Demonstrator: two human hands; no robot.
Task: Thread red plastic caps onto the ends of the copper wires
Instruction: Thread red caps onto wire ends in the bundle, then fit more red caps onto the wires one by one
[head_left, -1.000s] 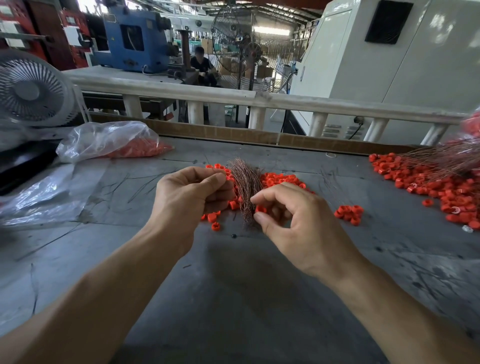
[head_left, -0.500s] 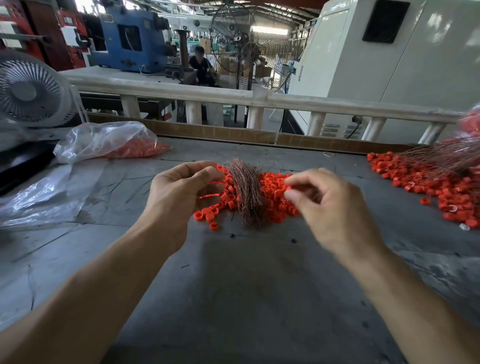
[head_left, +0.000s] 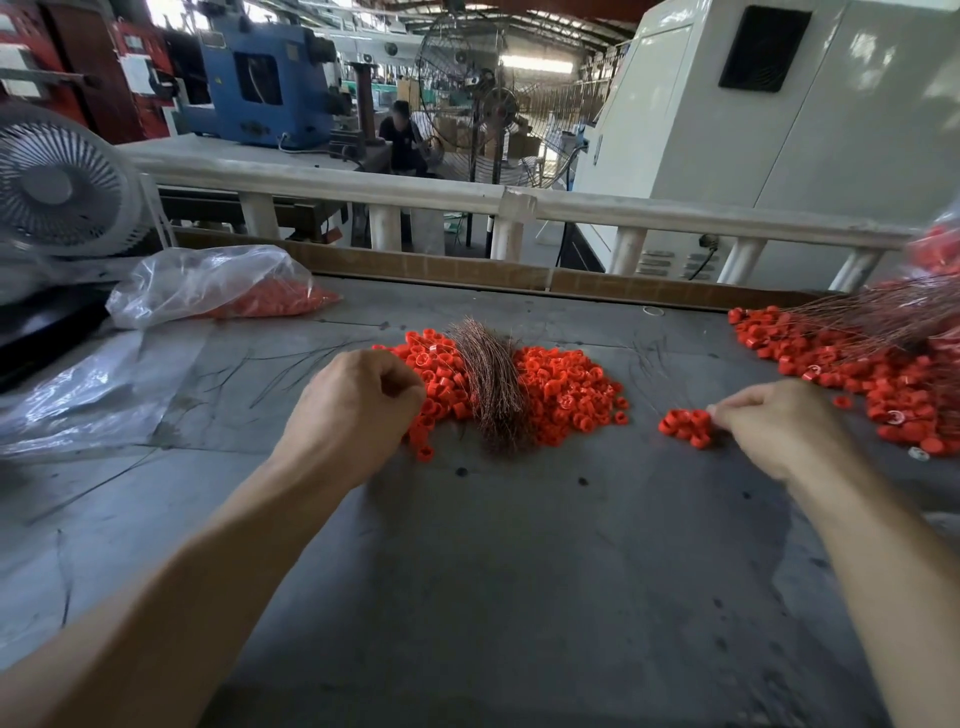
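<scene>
A scuffed grey bench (head_left: 467, 597) carries the work, with the bundle of bare copper wires (head_left: 491, 384) lying near its middle as the landmark. A heap of loose red plastic caps (head_left: 563, 387) spreads on both sides of that bundle, touching it. Far to the bundle's right lies a larger spread of capped wires (head_left: 883, 364), thin strands fanning back toward the bench's far right corner. To the bundle's far left sits a clear plastic bag of caps (head_left: 223, 288), with a white desk fan (head_left: 57, 182) beyond it. The left hand (head_left: 358, 410) rests just left of the bundle, at the edge of the heap, fingers curled under; whether that grip holds a wire or a cap cannot be told from here. The right hand (head_left: 779, 426) is well right of the bundle, its fingertips pinched at a small cluster of caps (head_left: 685, 427); what that narrow grip holds, perhaps a fine wire, is too small to make out. The step in hand appears to be setting a finished piece aside or fetching a cap. Done well, it calls for one cap taken singly, its hole turned toward the wire end, and the wire held close to its tip so it does not bend.
</scene>
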